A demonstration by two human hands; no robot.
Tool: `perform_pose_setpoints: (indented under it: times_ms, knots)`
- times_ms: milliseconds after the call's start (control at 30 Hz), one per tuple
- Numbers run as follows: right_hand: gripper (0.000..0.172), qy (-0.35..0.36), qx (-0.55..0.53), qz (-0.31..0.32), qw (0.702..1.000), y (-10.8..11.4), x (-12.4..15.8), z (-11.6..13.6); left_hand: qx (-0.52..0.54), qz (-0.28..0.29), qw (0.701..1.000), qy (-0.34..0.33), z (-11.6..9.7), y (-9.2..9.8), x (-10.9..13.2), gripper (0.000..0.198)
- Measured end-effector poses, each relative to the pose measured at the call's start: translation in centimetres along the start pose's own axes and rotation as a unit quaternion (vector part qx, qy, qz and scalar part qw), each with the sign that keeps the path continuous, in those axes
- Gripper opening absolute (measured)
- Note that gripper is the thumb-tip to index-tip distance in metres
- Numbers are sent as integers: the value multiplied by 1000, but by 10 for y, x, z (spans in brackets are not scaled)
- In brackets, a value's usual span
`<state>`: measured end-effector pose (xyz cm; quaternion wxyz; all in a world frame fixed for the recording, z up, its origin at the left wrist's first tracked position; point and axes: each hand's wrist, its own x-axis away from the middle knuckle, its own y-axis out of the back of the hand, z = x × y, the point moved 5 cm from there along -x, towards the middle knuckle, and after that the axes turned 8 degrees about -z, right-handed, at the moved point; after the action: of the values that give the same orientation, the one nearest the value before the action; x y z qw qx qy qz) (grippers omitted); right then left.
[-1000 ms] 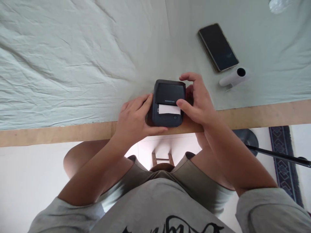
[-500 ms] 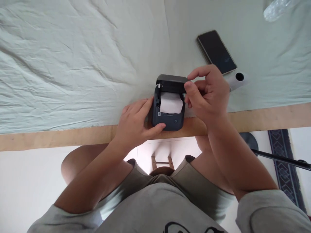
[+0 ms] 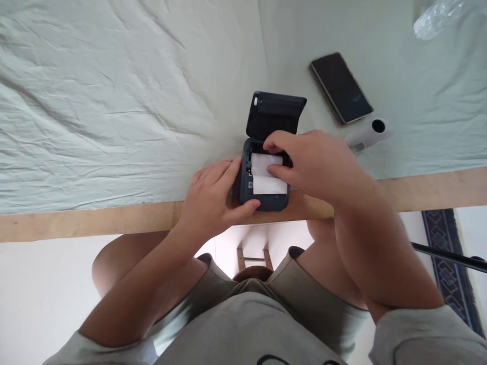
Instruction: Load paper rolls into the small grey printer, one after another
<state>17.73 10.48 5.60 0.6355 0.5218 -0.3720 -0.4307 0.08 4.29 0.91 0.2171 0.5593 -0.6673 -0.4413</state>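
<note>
A small dark label printer sits at the near edge of the table, its lid swung fully open and leaning back. A white paper roll lies in its bay. My left hand clasps the printer's left side, thumb along its front. My right hand reaches in from the right, thumb and fingers pinched on the paper roll inside the bay.
A pale green cloth covers the wooden table. A dark phone lies face up at the back right, a spare white paper roll beside it, crumpled clear plastic in the far corner. A black pole crosses the floor at right.
The printer lid, closed a second ago, was lifted by my right hand and now stands fully open. My right hand dropped from the lid onto the paper roll. My left hand stayed put.
</note>
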Motion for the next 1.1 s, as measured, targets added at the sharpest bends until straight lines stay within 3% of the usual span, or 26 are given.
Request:
perform_pose_setpoints:
  times_ms: [133, 300, 400, 467, 533, 633, 700, 767, 800, 867, 1000, 1100]
  knots:
    - [32, 16, 26, 48, 998, 1, -3, 7, 0, 0, 1000, 2, 1, 0, 0, 77]
    - [24, 42, 27, 45, 998, 6, -9, 12, 0, 4, 1000, 3, 2, 0, 0, 79]
    - [29, 46, -59, 26, 997, 18, -6, 6, -1, 10, 1000, 5, 2, 0, 0, 79]
    - [29, 47, -202, 23, 978, 25, -2, -2, -1, 12, 1000, 5, 1, 1, 0, 79]
    - [30, 16, -410, 19, 912, 27, 2, -14, 3, 11, 1000, 7, 1, 0, 0, 78]
    - [34, -124, -678, -68, 721, 14, 5, -40, 7, 8, 1000, 6, 2, 0, 0, 77]
    - [36, -171, -715, -110, 669, -3, 8, -49, 6, 5, 1000, 4, 2, 0, 0, 76]
    - [40, -197, -713, -150, 656, -19, 12, -54, 5, 7, 1000, 8, 3, 0, 0, 75]
    - [40, -207, -699, -173, 662, -25, 14, -56, 6, 9, 1000, 11, 3, 0, 0, 74]
    - [37, -214, -648, -188, 706, -34, 20, -58, 9, 14, 1000, 18, 2, 0, -1, 72]
    - [31, -192, -462, -219, 838, -33, 29, -64, 8, 19, 999, 27, 0, 1, -1, 70]
    - [23, -153, -293, -267, 905, -24, 32, -67, 11, 18, 999, 31, 0, 2, -2, 68]
